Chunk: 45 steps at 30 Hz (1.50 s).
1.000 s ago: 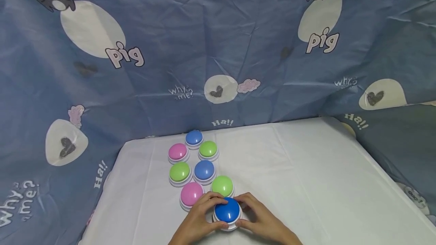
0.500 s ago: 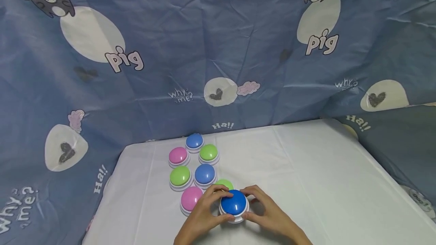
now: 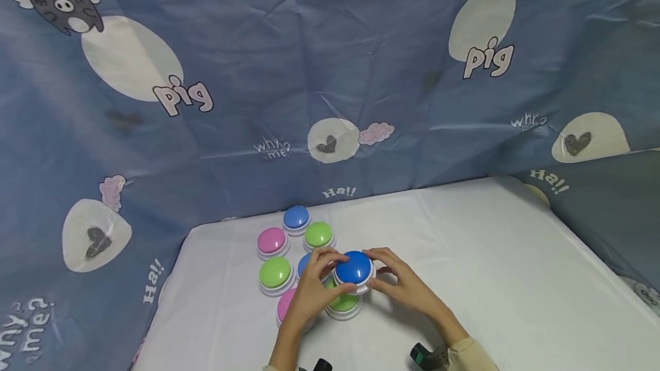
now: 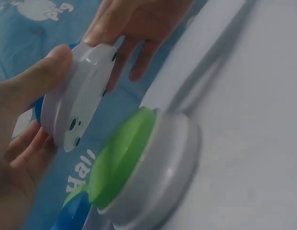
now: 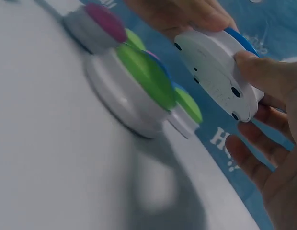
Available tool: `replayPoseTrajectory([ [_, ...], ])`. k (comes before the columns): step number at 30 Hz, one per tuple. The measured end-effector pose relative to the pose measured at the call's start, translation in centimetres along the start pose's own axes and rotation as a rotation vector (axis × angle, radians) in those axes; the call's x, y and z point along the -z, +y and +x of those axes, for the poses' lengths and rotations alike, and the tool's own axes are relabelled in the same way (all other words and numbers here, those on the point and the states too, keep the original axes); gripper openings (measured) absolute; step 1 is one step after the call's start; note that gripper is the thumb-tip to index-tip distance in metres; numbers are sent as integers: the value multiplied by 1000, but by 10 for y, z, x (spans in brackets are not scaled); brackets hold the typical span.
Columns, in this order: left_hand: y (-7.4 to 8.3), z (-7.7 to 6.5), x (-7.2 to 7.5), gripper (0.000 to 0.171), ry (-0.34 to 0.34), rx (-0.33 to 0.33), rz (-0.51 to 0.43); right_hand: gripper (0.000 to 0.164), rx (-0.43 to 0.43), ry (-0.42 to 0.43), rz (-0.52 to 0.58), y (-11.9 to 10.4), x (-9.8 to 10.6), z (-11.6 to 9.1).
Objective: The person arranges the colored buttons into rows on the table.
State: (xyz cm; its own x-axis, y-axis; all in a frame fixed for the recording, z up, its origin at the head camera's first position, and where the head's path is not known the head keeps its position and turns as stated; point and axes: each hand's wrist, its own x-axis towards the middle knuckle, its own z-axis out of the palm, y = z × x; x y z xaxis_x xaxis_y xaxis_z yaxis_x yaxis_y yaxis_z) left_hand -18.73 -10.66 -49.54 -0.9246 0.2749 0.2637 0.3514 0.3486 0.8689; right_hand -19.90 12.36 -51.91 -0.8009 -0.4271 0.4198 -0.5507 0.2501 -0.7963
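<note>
Both hands hold a blue push button with a white round base (image 3: 353, 268) off the table. My left hand (image 3: 311, 291) grips its left rim between thumb and fingers, and my right hand (image 3: 407, 284) grips the right rim the same way. In the left wrist view the base's underside (image 4: 86, 103) shows, with small dark spots on it. Right below the held button a green button (image 3: 344, 303) rests on the table, partly covered. My left hand hides much of a pink button (image 3: 286, 304) and a blue button (image 3: 304, 265).
More buttons stand upright on the white-covered table (image 3: 464, 279): a green one (image 3: 275, 272), a pink one (image 3: 271, 240), another green one (image 3: 318, 235) and a blue one (image 3: 296, 218) near the back edge. A blue patterned cloth (image 3: 258, 102) hangs behind.
Both hands have raised the blue button and carried it away from the person, from in front of the nearest green button to above it. The other buttons keep their places.
</note>
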Motion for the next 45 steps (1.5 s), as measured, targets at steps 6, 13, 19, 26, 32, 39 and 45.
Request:
replayPoseTrajectory([
  [6,-3,20,4,56,4,17,18,53,35,46,82,17,-7,10],
  [13,-5,61,6,55,-80,-107,198,53,52,113,69,33,4,27],
  [19,-9,99,2,54,-108,-150,277,52,24,108,73,25,23,53],
  [26,-19,118,-9,53,-105,-133,377,54,-56,88,62,57,26,64],
  [32,-24,131,-17,54,-103,-63,380,56,-120,70,29,83,27,76],
  [39,-34,139,-20,56,-106,29,390,55,-131,40,-39,89,28,85],
  [45,-37,143,-23,54,-117,36,403,55,-156,21,-33,91,31,85],
])
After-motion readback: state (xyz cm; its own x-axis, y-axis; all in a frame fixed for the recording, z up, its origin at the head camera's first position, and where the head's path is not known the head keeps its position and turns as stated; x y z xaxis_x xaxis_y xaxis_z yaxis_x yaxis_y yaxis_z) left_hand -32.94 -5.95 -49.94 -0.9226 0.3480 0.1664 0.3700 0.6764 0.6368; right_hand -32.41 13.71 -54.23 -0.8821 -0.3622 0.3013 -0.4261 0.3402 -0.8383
